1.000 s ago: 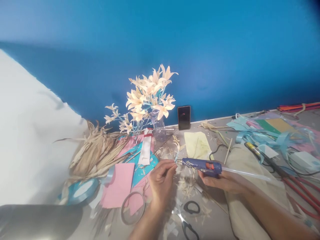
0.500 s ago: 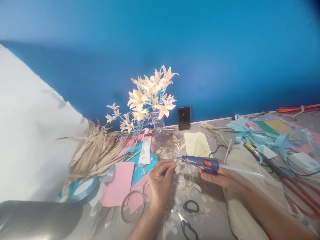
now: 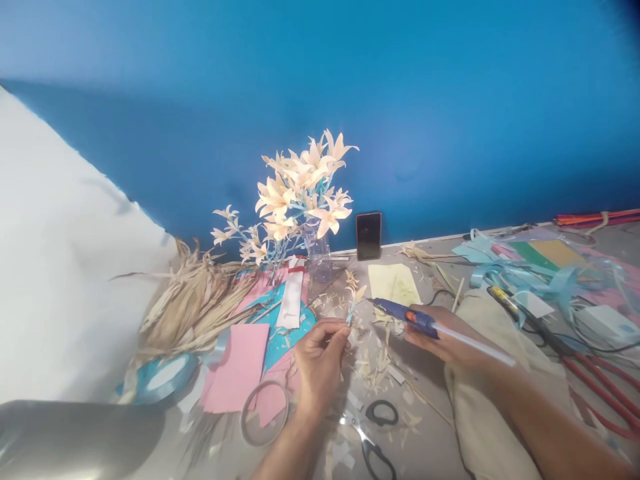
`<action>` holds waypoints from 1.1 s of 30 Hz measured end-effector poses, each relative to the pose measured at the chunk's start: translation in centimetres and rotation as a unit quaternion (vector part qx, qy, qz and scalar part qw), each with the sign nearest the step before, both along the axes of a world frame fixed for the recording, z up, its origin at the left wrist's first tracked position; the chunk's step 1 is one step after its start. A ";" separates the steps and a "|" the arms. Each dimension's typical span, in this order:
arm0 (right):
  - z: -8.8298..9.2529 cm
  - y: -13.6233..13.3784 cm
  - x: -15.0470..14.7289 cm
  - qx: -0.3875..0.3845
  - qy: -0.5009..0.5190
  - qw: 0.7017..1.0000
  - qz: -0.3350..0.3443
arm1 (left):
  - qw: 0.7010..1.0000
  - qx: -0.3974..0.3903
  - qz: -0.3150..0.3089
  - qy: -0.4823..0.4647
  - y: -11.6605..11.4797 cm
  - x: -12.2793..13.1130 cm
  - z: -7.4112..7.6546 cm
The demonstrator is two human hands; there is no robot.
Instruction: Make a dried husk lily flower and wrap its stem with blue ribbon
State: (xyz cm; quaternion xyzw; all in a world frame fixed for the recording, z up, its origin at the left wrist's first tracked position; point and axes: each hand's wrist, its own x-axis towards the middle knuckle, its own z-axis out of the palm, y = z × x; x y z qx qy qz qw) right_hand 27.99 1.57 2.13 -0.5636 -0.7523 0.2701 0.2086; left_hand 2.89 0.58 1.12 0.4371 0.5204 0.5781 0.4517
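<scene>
My left hand [image 3: 323, 363] pinches the pale blue stem of a small cream artificial flower [image 3: 354, 299], which stands upright above the fingertips. Wrapped in my right hand [image 3: 440, 337] is a blue glue gun [image 3: 403, 312] with orange print and a clear glue stick [image 3: 475, 345] poking out of its back. The gun's nozzle points left at the flower, a small gap away from it. Behind my hands a glass vase [image 3: 319, 250] holds a bunch of cream flowers [image 3: 303, 180] on light blue stems.
Scissors [image 3: 367, 437] lie between my forearms amid scraps. Dried husks [image 3: 195, 300], pink paper [image 3: 237, 367], blue ribbon [image 3: 165, 380] and a tape ring [image 3: 265, 413] are on the left. A phone [image 3: 369, 235] leans against the wall; red-handled pliers or cutters [image 3: 595, 387] lie right.
My right hand has drawn the glue gun back to the right, so its nozzle has come away from the stem. The flower in my left hand is now tilted more upright.
</scene>
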 end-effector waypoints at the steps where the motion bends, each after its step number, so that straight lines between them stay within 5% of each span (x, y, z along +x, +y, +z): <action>1: 0.1 0.6 0.1 -0.004 -0.049 0.999 0.004 | 1.000 -0.012 -0.004 -0.014 0.0 0.1 0.1; 5: -0.7 2.2 0.6 -0.012 -0.180 0.983 0.009 | 0.998 -0.018 -0.030 -0.042 -0.3 0.2 0.6; 10: -1.6 2.1 1.2 -0.021 -0.195 0.979 0.050 | 0.998 0.007 -0.048 -0.036 -0.8 0.3 0.7; 13: -1.4 1.8 1.0 0.005 -0.137 0.989 0.057 | 0.998 0.031 -0.052 -0.003 -1.1 0.4 0.2; 17: -1.0 1.4 -0.2 0.042 0.075 0.996 -0.034 | 0.991 0.096 -0.056 0.078 -1.5 0.8 -0.2; 19: -1.0 1.0 -1.1 -0.020 0.241 0.970 -0.035 | 0.981 0.139 -0.057 0.119 -1.7 1.1 -0.2; 22: -1.0 0.2 -2.8 -0.162 0.447 0.880 0.012 | 0.961 0.202 -0.074 0.175 -2.1 1.7 0.1; 26: -1.2 -0.6 -4.7 -0.190 0.573 0.796 -0.038 | 0.944 0.246 -0.084 0.204 -2.4 2.3 0.2; 29: -1.1 -0.7 -5.1 -0.171 0.602 0.776 -0.083 | 0.942 0.247 -0.089 0.211 -2.5 2.6 0.1; 33: -0.8 -0.7 -4.8 -0.153 0.579 0.795 -0.094 | 0.948 0.224 -0.102 0.202 -2.5 2.8 0.0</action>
